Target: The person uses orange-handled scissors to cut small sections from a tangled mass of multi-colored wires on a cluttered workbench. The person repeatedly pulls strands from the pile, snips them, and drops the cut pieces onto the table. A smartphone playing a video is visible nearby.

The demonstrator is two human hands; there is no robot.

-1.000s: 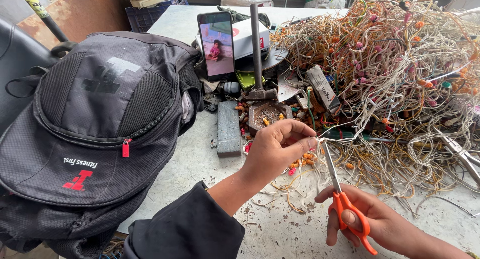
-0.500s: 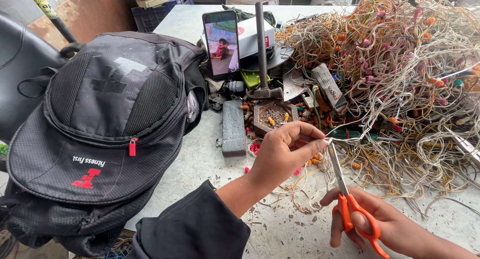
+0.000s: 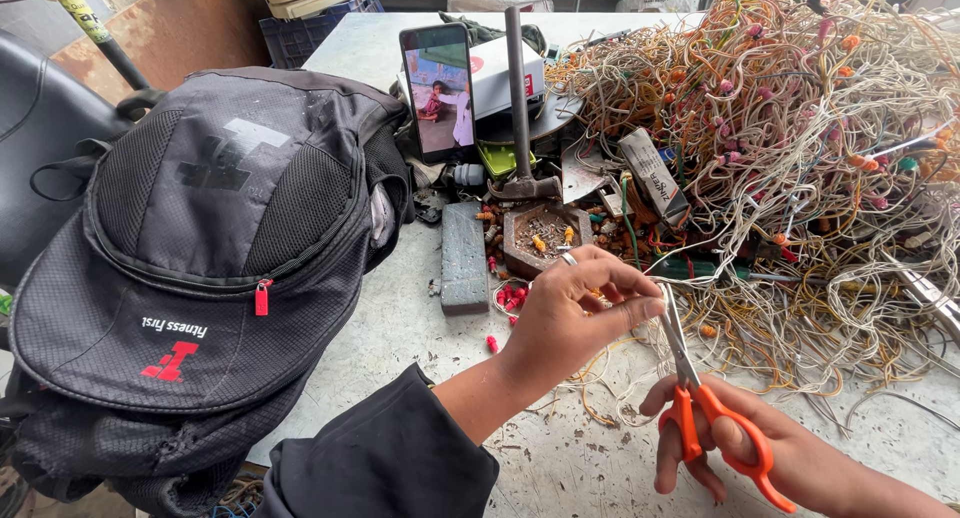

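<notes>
My left hand [image 3: 575, 313] pinches the end of a thin white wire [image 3: 700, 261] that runs out of the big tangled wire heap [image 3: 790, 138]. My right hand [image 3: 745, 448] grips orange-handled scissors [image 3: 700, 398]. Their metal blades point up and meet the wire right beside my left fingertips. Both hands hover low over the worn table [image 3: 560, 458], near its front edge.
A large black backpack [image 3: 200, 248] fills the left side. Behind my hands lie a grey block [image 3: 462, 258], a small wooden tray of bits [image 3: 543, 235], a hammer standing on its head [image 3: 520, 108], a propped phone [image 3: 438, 90] and a white box [image 3: 500, 73]. Small red and orange caps litter the table.
My left hand has dropped slightly toward me and my right hand has shifted a little right; the scissor handles have spread wider. The view has wobbled slightly.
</notes>
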